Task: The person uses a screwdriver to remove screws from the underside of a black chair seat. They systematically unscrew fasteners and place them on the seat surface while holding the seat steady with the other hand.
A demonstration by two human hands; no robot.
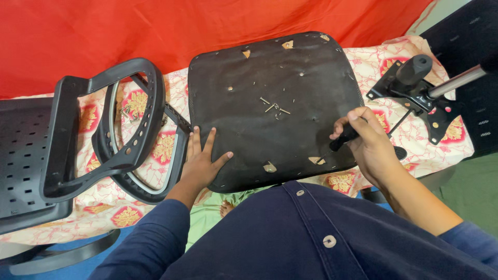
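An upturned black chair seat (270,78) lies on a patterned cloth, its underside facing up. My left hand (204,163) rests flat on the seat's near left corner, fingers spread. My right hand (365,140) grips a black-handled screwdriver (342,139), whose tip points down at a torn spot near the seat's front right edge. Several loose screws (274,108) lie in the middle of the seat.
Two black armrests (122,129) lie to the left of the seat, beside a perforated black chair back (23,155). A black tilt mechanism with a gas cylinder (420,85) sits at the right. A red cloth (155,26) hangs behind.
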